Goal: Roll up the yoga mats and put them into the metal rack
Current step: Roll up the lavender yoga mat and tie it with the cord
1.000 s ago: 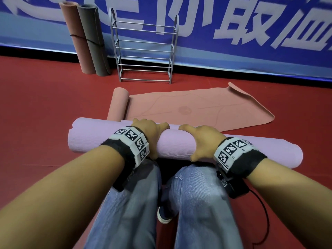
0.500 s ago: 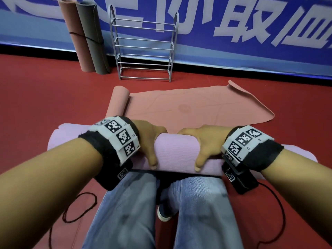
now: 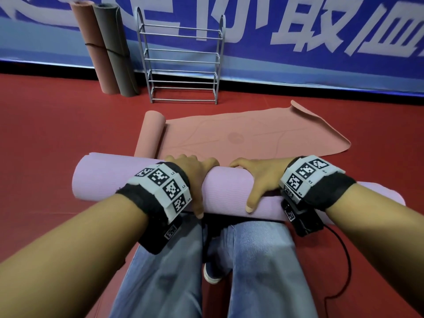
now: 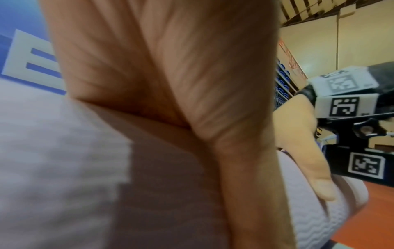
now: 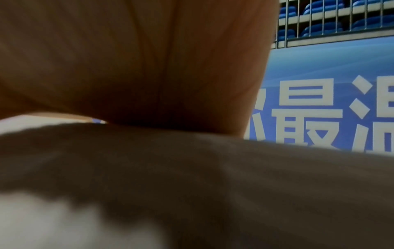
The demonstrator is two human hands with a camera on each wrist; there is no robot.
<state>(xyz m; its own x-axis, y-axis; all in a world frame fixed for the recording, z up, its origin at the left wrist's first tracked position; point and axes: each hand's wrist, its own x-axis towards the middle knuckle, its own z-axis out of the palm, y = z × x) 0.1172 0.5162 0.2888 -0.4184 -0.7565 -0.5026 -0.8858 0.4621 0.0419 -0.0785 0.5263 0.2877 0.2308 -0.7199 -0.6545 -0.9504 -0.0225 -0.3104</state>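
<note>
Lilac mat: I see a pale lilac yoga mat rolled into a thick tube, lying crosswise over my thighs at the centre of the head view. Its left end points to 9 o'clock, its right end to 3 o'clock. The left wrist view shows a fine woven texture on its surface and the spiral layers at its far end.
Left hand: curled over the top of the roll, fingers wrapped over the far side, thumb down the near side, gripping it.
Right hand: just beside the left, the same grip, thumb pressed on the near face of the lilac mat.
Salmon mat: at 12 o'clock beyond the roll, on the red floor; mostly flat, with its left end rolled into a short tube and its far right corner curled up.
Metal rack: grey wire shelves standing upright at 12 o'clock, further back, against the blue banner.
Standing mats: a salmon roll and a grey roll lean on the banner at 11 o'clock, touching each other, just left of the rack.
Jeans: blue denim legs under the lilac roll, at 6 o'clock.
Wrist bands: black straps with black-and-white square markers on both wrists.
</note>
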